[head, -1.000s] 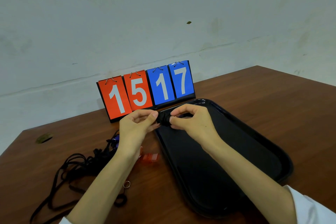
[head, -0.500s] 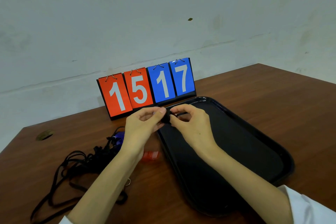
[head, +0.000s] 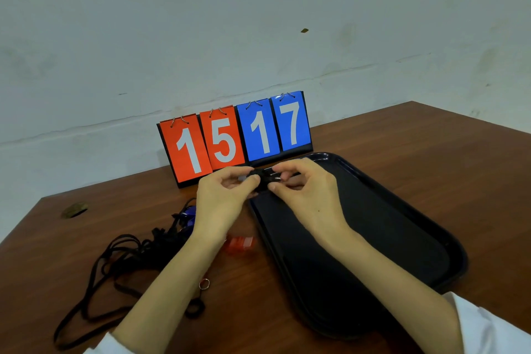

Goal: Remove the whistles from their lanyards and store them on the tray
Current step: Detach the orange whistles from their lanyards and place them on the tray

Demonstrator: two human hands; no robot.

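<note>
A small black whistle (head: 263, 176) is pinched between my left hand (head: 227, 195) and my right hand (head: 304, 192), above the far left corner of the black tray (head: 388, 227). Fingers cover most of the whistle. A glint of metal shows at my right fingertips; I cannot tell whether it is a ring. On the table to the left lies a tangle of black lanyards (head: 120, 261) with a blue whistle (head: 188, 217) in it. A red whistle (head: 240, 244) lies beside the tray's left rim, under my left forearm.
A flip scoreboard (head: 234, 136) reading 15 and 17 stands behind the hands, against the wall. A loose metal ring (head: 204, 284) and a small black loop (head: 195, 307) lie near my left forearm. A dark hole (head: 74, 210) marks the table's far left.
Both hands stay together on the black whistle over the tray's corner, with the fingers shifting slightly around it. The lanyards and other whistles have not moved.
</note>
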